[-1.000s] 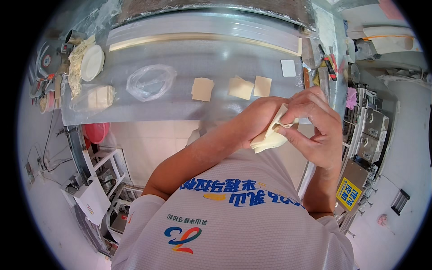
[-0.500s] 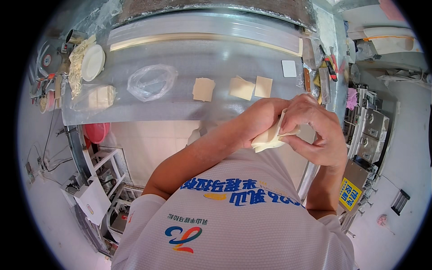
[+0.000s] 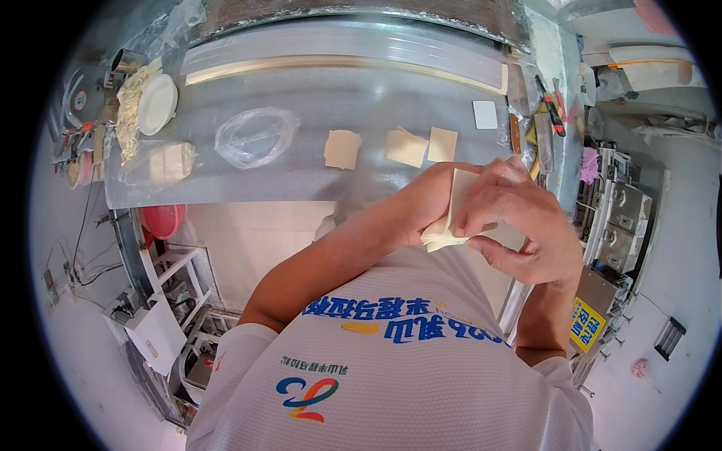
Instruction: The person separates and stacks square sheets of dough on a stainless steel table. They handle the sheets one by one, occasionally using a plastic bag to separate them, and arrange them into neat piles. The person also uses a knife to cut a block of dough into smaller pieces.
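My left hand [image 3: 435, 194] is closed around a stack of thin, square, pale-yellow wonton wrappers [image 3: 442, 238] over the table's near edge. Its fingers are mostly hidden behind the stack and my other hand. One wrapper [image 3: 462, 186] stands up from the stack with its flat face showing. My right hand [image 3: 530, 218] is curled at the stack's right side, fingertips against the raised wrapper and thumb close to the stack's edge. Just beyond my hands lie a small pile of wrappers [image 3: 343, 149], another pile [image 3: 404, 147] and a wrapper square [image 3: 442, 143].
On the grey table [image 3: 316, 98] lie a crumpled clear plastic bag [image 3: 256, 137], a bagged pale block [image 3: 169, 161], a white oval dish [image 3: 158, 104] and a white square card [image 3: 484, 115]. Knives and tools [image 3: 551, 105] line the right edge. A pink basin [image 3: 163, 221] sits below left.
The raised wrapper has turned from nearly edge-on to showing its broad face. My right fingers and thumb have shifted slightly down along the stack. My left arm barely moves.
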The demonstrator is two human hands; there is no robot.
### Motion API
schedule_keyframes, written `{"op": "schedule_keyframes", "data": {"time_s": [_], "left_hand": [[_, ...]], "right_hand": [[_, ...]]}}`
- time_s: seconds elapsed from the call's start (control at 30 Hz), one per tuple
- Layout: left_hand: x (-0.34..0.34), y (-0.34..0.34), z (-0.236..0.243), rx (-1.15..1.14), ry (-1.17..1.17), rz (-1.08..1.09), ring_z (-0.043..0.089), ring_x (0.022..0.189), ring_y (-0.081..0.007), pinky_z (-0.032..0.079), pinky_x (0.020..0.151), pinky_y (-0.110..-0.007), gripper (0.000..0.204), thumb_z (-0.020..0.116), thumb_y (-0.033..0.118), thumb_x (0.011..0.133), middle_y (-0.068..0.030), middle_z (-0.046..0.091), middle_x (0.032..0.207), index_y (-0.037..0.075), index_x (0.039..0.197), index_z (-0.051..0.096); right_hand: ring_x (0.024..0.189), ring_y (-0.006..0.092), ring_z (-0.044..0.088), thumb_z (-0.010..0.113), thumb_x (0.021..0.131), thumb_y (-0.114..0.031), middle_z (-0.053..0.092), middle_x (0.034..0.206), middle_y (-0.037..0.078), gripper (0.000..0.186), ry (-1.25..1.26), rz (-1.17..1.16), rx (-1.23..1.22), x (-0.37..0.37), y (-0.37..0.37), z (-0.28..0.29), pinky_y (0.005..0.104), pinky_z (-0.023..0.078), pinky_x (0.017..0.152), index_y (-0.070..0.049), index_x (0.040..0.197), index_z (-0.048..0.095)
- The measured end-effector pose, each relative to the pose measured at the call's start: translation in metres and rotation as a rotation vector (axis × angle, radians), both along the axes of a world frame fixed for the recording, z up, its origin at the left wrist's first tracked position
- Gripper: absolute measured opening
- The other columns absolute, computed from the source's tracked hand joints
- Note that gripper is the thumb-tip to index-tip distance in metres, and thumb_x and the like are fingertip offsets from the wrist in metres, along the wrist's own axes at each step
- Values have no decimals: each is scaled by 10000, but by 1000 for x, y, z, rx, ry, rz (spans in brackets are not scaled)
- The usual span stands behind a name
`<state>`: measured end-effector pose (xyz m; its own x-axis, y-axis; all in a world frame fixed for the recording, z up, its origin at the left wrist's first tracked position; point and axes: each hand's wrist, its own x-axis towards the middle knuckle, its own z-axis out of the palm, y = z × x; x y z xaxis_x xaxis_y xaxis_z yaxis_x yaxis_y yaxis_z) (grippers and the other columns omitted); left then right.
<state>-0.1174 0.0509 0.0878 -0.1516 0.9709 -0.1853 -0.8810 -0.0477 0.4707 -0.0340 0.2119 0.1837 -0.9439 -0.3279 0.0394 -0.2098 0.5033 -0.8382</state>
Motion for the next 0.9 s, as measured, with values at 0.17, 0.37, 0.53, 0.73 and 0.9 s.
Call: {"op": "schedule_keyframes", "data": {"time_s": [0.17, 0.37, 0.53, 0.73, 0.9], "left_hand": [[0, 3, -2, -32, -189, 19, 708, 929, -149, 582, 802, -294, 246, 666, 156, 1031, -76, 720, 1175, -2, 1210, 721], [-2, 6, -3, -563, 1155, 76, 698, 823, -337, 549, 708, -433, 392, 541, 339, 1126, -186, 704, 944, -40, 1146, 638], [1, -11, 19, -635, 1657, 222, 711, 828, -386, 566, 694, -465, 329, 593, 337, 1091, -167, 725, 961, 10, 1112, 623], [-7, -22, 18, -869, 1899, 225, 714, 801, -363, 576, 664, -446, 329, 590, 343, 1093, -161, 722, 955, 17, 1046, 585], [-21, -21, 8, -1167, 1786, 336, 695, 709, -382, 541, 573, -461, 368, 592, 358, 1101, -182, 694, 855, 23, 968, 521]], "right_hand": [[931, 268, 656, 796, 662, 75, 755, 939, 35, 354, 7, -9, 30, -2, -5, 6, 436, 429, 971, -80, 970, 713], [1228, 258, 613, 737, 936, -128, 705, 1260, 125, 368, -67, -644, -424, 23, 14, -51, 447, 387, 1131, -33, 1284, 661], [1309, 249, 559, 595, 1087, -315, 601, 1427, 163, 462, -308, -427, -1266, -6, -24, -108, 406, 380, 1151, 36, 1387, 593], [1249, 186, 561, 589, 1094, -213, 623, 1331, 85, 331, -383, -296, -1061, -9, -19, -143, 343, 412, 1104, 14, 1332, 625], [1180, 159, 614, 594, 1089, -167, 666, 1256, 58, 238, -543, -403, -1233, -16, -31, -153, 349, 460, 1061, -5, 1254, 652]]}}
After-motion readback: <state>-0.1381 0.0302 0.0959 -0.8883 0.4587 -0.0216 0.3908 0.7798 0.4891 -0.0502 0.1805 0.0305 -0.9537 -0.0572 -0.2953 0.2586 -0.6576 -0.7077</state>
